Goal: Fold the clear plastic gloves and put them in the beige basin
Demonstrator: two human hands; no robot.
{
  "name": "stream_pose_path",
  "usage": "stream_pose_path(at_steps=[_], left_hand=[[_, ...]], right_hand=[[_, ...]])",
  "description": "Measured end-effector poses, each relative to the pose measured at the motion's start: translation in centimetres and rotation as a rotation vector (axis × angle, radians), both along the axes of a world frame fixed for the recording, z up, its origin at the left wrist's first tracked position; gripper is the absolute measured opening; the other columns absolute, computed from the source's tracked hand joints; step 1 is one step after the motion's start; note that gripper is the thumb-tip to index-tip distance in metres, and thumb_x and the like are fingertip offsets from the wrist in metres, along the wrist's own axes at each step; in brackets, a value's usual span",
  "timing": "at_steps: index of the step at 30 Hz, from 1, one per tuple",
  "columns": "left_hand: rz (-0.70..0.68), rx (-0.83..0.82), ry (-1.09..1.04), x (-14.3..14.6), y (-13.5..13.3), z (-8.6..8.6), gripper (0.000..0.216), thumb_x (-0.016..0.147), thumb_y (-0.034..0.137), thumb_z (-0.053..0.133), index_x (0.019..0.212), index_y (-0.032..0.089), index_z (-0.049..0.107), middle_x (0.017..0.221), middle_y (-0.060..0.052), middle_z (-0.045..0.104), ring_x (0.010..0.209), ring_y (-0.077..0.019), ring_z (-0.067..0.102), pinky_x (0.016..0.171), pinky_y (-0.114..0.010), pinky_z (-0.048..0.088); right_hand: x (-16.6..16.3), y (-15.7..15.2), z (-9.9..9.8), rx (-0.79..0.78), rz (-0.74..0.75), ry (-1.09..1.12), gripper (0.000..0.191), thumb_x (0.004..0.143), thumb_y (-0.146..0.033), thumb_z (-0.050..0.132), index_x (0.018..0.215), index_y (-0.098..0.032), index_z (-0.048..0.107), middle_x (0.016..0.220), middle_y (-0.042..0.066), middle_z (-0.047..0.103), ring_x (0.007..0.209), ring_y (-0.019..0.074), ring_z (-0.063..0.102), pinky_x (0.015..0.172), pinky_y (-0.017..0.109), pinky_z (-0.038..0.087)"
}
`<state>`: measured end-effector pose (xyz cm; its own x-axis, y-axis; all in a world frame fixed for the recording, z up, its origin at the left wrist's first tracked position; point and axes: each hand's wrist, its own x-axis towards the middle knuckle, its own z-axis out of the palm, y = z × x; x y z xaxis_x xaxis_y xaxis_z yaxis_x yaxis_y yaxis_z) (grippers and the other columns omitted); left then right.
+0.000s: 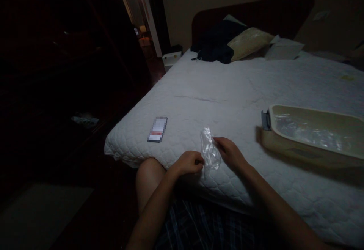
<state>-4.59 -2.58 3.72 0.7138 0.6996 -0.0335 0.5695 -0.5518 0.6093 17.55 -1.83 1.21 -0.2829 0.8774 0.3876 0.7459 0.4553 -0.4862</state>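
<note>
A crumpled clear plastic bag [211, 152] hangs between my two hands, just above the front edge of the bed. My left hand [190, 162] pinches its left side with curled fingers. On its upper right side, my right hand [229, 150] grips the plastic between thumb and fingers. Off to the left a phone [157, 129] lies on the quilt, its screen blurred out. To the right stands a beige storage bin [301, 155] with a grey latch, and shiny clear plastic shows inside it.
The white quilted bed [199, 83] stretches back to a dark headboard [278, 9]. Near it lie dark clothing [217, 39], a tan pillow [250, 43] and a white box [285, 49]. On the dark floor at left is a plastic packet [85, 120]. A doorway opens at the back.
</note>
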Motion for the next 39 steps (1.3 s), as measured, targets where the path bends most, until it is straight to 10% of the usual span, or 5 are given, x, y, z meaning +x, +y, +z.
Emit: stream_pose_path(at_steps=[8, 14, 23, 39], left_hand=[[0.236, 0.168, -0.111, -1.9, 1.2, -0.3, 0.023, 0.080, 0.024, 0.048, 0.098, 0.017, 0.061, 0.082, -0.002, 0.060, 0.074, -0.0124, 0.055, 0.069, -0.023, 0.043], [0.178, 0.427, 0.067, -0.6, 1.3, -0.9, 0.034, 0.086, 0.027, 0.041, 0.119, 0.023, 0.049, 0.107, -0.006, 0.056, 0.086, -0.0143, 0.055, 0.071, -0.024, 0.044], [0.132, 0.600, 0.150, 1.3, 2.2, -3.9, 0.030, 0.090, 0.024, 0.032, 0.102, 0.020, 0.059, 0.087, -0.007, 0.060, 0.076, -0.0145, 0.053, 0.066, -0.026, 0.042], [0.237, 0.410, -0.084, 1.4, 2.0, -3.5, 0.020, 0.082, 0.022, 0.048, 0.094, 0.019, 0.064, 0.089, -0.006, 0.061, 0.084, -0.0150, 0.055, 0.075, -0.027, 0.044]], right_hand=[[1.6, -2.3, -0.4, 0.084, 0.033, -0.002, 0.023, 0.087, -0.023, 0.042, 0.103, -0.017, 0.058, 0.096, 0.009, 0.062, 0.089, 0.0190, 0.057, 0.078, 0.037, 0.048], [1.2, -2.5, -0.6, 0.103, 0.052, -0.122, 0.026, 0.088, -0.023, 0.041, 0.106, -0.016, 0.059, 0.102, 0.011, 0.062, 0.091, 0.0190, 0.058, 0.078, 0.035, 0.048], [1.0, -1.8, -1.4, 0.131, 0.077, -0.139, 0.029, 0.088, -0.019, 0.041, 0.110, -0.016, 0.058, 0.109, 0.011, 0.062, 0.097, 0.0192, 0.058, 0.082, 0.036, 0.047], [0.3, -1.5, -0.6, 0.127, 0.069, -0.106, 0.030, 0.083, -0.017, 0.047, 0.111, -0.019, 0.057, 0.108, 0.010, 0.061, 0.098, 0.0191, 0.057, 0.083, 0.036, 0.047]])
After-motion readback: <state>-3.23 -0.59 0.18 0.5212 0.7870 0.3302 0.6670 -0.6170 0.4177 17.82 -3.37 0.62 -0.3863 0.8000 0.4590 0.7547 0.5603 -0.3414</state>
